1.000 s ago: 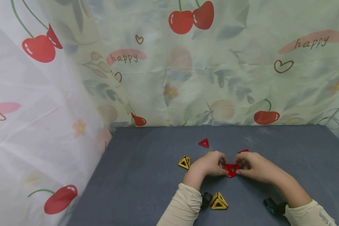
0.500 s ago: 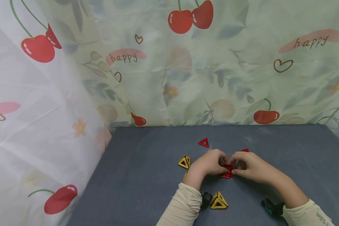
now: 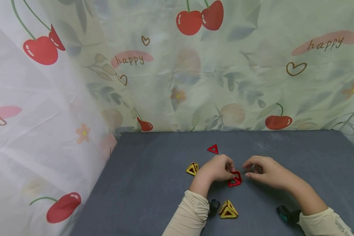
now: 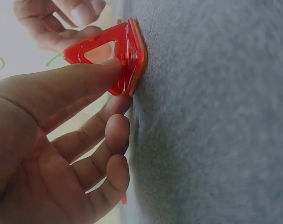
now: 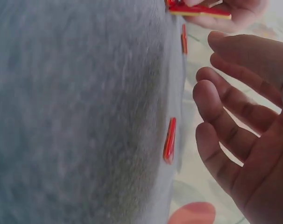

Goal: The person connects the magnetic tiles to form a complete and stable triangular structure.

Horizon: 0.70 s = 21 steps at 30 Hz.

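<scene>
My left hand [image 3: 216, 168] pinches red triangular magnetic tiles [image 3: 236, 179] between thumb and fingers, just over the grey tabletop. In the left wrist view, one red tile [image 4: 99, 39] tilts up from another along a shared edge, under the thumb. My right hand [image 3: 271, 170] hovers a little to the right, fingers loosely bent, holding nothing. A flat red tile [image 5: 169, 140] lies near it in the right wrist view; in the head view the right hand hides this tile.
Another red triangle [image 3: 216, 149] lies flat farther back. One gold pyramid [image 3: 192, 169] sits left of my left hand, and a second gold pyramid [image 3: 229, 210] stands nearer, beside the left wrist's black camera [image 3: 214, 207]. A printed curtain [image 3: 165, 108] hangs behind the table.
The right hand has let go of the red tiles and drawn back to the right. The joined tiles have shifted left, and one now tilts up; the left hand keeps its pinch.
</scene>
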Motion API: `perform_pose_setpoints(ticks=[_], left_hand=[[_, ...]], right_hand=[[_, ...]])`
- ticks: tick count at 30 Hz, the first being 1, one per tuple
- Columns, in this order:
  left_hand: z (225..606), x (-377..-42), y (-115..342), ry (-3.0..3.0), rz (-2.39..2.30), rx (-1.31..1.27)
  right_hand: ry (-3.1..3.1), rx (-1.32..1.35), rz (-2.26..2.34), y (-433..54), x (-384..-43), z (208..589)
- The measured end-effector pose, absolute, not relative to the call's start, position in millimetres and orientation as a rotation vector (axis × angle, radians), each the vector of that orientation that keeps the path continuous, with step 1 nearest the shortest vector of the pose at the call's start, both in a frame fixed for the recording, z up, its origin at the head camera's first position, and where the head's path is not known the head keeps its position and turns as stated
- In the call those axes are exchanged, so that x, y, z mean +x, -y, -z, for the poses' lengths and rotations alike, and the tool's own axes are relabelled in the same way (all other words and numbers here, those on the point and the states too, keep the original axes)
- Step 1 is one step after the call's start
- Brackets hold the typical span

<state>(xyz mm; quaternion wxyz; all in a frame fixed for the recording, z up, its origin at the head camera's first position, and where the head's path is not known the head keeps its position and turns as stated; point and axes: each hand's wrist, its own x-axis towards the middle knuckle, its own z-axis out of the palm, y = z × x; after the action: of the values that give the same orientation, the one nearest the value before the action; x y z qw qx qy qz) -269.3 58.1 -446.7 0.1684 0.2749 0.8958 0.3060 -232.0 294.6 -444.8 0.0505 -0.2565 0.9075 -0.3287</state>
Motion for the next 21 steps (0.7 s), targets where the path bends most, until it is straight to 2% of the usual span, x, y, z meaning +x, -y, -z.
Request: perform_pose_setpoints(ticks=[21], left_hand=[[446.2, -271.2, -48.2, -2.585, -0.924, 0.678]], right_hand=[[-2.975, -0.498, 0.696, -317.5, -237.9, 453.4]])
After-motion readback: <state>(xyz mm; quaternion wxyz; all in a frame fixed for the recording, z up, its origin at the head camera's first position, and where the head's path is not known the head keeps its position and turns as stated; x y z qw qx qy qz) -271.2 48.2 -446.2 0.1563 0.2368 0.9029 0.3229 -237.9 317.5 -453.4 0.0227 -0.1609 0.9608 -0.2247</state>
